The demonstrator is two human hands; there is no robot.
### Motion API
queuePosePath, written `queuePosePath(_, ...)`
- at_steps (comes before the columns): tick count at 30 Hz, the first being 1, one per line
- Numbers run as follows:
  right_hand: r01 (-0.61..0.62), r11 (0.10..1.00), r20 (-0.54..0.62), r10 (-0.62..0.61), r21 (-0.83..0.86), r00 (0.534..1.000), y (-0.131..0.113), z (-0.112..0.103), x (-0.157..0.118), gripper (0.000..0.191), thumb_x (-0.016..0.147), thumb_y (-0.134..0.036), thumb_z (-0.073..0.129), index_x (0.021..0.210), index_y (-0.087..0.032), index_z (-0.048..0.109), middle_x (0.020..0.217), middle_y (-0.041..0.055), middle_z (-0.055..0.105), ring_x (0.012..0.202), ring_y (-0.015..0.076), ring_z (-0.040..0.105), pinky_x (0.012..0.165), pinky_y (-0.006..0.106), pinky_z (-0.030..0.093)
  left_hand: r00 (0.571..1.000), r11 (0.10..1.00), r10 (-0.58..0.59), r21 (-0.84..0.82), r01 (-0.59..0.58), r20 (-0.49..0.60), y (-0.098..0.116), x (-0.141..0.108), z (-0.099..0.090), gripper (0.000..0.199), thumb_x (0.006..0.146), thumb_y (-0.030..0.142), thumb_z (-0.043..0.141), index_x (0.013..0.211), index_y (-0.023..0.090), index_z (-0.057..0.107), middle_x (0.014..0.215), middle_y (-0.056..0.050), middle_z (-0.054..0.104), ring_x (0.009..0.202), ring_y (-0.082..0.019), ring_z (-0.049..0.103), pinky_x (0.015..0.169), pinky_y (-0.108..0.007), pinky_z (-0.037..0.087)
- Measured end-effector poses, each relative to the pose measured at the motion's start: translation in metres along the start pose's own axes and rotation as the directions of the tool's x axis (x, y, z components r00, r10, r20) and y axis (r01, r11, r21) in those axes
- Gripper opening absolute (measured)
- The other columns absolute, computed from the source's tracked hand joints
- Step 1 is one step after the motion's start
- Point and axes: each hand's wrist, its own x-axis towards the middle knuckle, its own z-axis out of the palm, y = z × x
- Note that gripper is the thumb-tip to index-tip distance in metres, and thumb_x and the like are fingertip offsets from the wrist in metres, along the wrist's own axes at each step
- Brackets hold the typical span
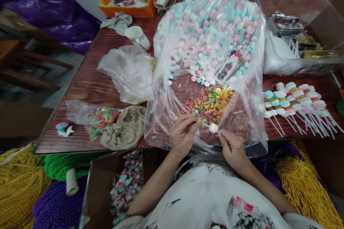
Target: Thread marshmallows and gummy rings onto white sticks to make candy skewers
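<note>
White stick (206, 125) bearing 1 white-and-pink marshmallow (213, 128): located lower centre of frame, long axis sloping upper left to lower right. Right hand (233, 146) pinches its lower end. Left hand (184, 131), nearer the free tip, has fingers closed on apparently 1 yellow ring candy (199, 119).

A small workshop for sweets made up by hand. The wooden desk (83, 82) carries stock in bulk: a huge clear bag of pastel marshmallows (185, 28), rows of matching marshmallow skewers (306, 98) and a clear plastic bin (298, 67) holding white sticks and printed wrappers. Below stand a cardboard box (99, 182) of colourful pieces and gold bundles (23, 182), perhaps cord or bead strands.
</note>
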Motion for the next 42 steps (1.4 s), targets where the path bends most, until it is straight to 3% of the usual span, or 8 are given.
queuePosePath(4,-0.09,0.992,0.034,0.087,0.091,0.996,-0.003,0.001,0.001,0.019,0.096,-0.02,0.05,0.09,-0.015,0.067,0.065,-0.0009,0.059,0.054,0.0093,0.053,0.054,0.021,0.04,0.988,0.983,0.146,0.11,-0.15,0.047,0.002,0.001,-0.002,0.016,0.078,0.013,0.074,0.09,0.024,0.075,0.09,-0.002,0.072,0.084,-0.014,0.067,0.08,-0.03,0.056)
queuePosePath(12,-0.026,0.984,-0.014,0.029,0.176,0.999,-0.004,0.009,0.002,0.02,0.095,-0.017,0.049,0.092,-0.014,0.068,0.062,-0.0016,0.058,0.05,0.0083,0.051,0.051,0.019,0.041,0.989,0.984,-0.051,-0.16,0.073,0.138,0.015,-0.001,0.011,0.015,0.079,0.013,0.073,0.088,0.024,0.077,0.092,-0.003,0.07,0.086,-0.015,0.067,0.079,-0.028,0.055)
queuePosePath(23,-0.004,0.993,-0.09,0.015,0.121,0.996,0.004,0.002,0.01,0.02,0.094,-0.017,0.051,0.096,-0.014,0.071,0.074,0.0027,0.071,0.058,0.0108,0.063,0.057,0.02,0.05,0.956,0.988,-0.015,-0.143,0.059,0.294,0.018,-0.008,0.034,0.011,0.084,0.019,0.07,0.092,0.023,0.077,0.086,-0.005,0.074,0.08,-0.016,0.068,0.075,-0.029,0.055)
queuePosePath(26,0.0,0.999,-0.141,0.007,0.052,0.99,0.019,-0.006,0.012,0.019,0.094,-0.018,0.053,0.098,-0.014,0.071,0.078,0.0041,0.073,0.063,0.0126,0.066,0.062,0.021,0.053,0.893,0.99,-0.071,-0.075,0.117,0.445,0.012,0.025,0.026,0.016,0.087,0.026,0.066,0.098,0.02,0.076,0.09,-0.006,0.076,0.079,-0.015,0.069,0.074,-0.027,0.054)
queuePosePath(29,-0.026,0.999,-0.209,0.019,-0.031,0.978,0.036,-0.016,0.013,0.017,0.093,-0.021,0.055,0.096,-0.014,0.071,0.074,0.0042,0.072,0.061,0.014,0.066,0.061,0.023,0.054,0.908,0.981,-0.182,0.135,0.141,0.377,-0.003,0.084,0.018,0.023,0.088,0.033,0.063,0.101,0.017,0.075,0.095,-0.006,0.076,0.082,-0.017,0.068,0.073,-0.027,0.052)
queuePosePath(34,0.01,0.993,-0.215,-0.035,-0.116,0.976,0.048,-0.02,0.013,0.019,0.093,-0.023,0.055,0.098,-0.015,0.071,0.077,0.0061,0.074,0.064,0.0165,0.069,0.062,0.025,0.057,0.862,0.726,-0.253,0.675,-0.131,0.439,-0.042,0.167,0.032,0.027,0.083,0.037,0.063,0.071,0.015,0.072,0.068,-0.005,0.068,0.066,-0.016,0.058,0.066,-0.027,0.04)
queuePosePath(37,0.057,0.989,-0.211,-0.085,-0.136,0.974,0.047,-0.018,0.012,0.021,0.093,-0.022,0.054,0.102,-0.016,0.071,0.082,0.0075,0.076,0.067,0.0177,0.071,0.064,0.026,0.058,0.851,0.62,-0.288,0.763,-0.183,0.438,-0.061,0.181,0.045,0.021,0.079,0.037,0.066,0.072,0.017,0.07,0.071,-0.005,0.066,0.068,-0.018,0.055,0.065,-0.028,0.037)
queuePosePath(42,0.047,0.992,-0.177,-0.068,-0.121,0.982,0.048,-0.018,0.008,0.023,0.095,-0.024,0.052,0.105,-0.016,0.07,0.085,0.0094,0.075,0.071,0.02,0.071,0.065,0.03,0.059,0.869,0.775,-0.295,0.631,-0.025,0.397,-0.085,0.18,0.039,0.014,0.071,0.03,0.072,0.075,0.017,0.07,0.065,0.002,0.06,0.063,-0.014,0.05,0.063,-0.025,0.035)
